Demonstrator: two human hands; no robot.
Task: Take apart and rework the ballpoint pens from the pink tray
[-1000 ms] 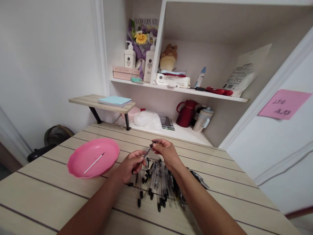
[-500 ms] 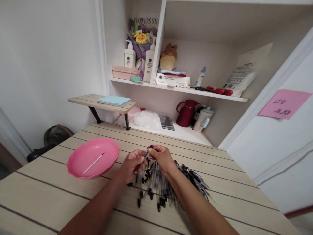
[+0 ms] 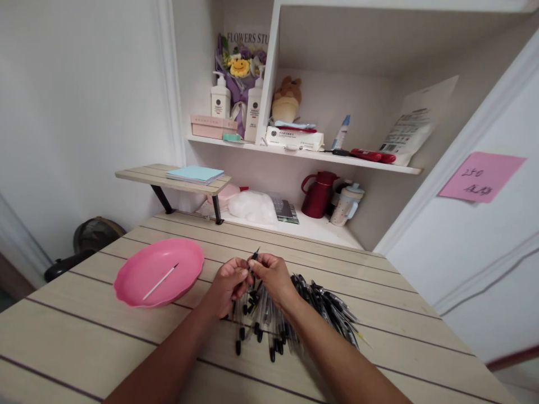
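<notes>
Both hands meet above the table, closed on one pen whose dark pointed tip sticks up between them. My left hand grips its lower part, which the fingers mostly hide. With thumb and fingertips, my right hand pinches it just below the tip. Under the hands lie several clear pen barrels with black ends. A heap of black pens spreads to the right of them, partly behind my right forearm. Left of the hands, a pink bowl holds one thin white pen refill with a dark tip.
A small raised wooden stand carries blue paper at the back left. Behind the table are a white plastic bag, a red jug and a pale cup. A shelf with bottles and packets runs above.
The pen's dark pointed tip now shows above my fingers, where a blunt dark end showed before. My right hand has shifted slightly down and left. The bowl and refill stay put.
</notes>
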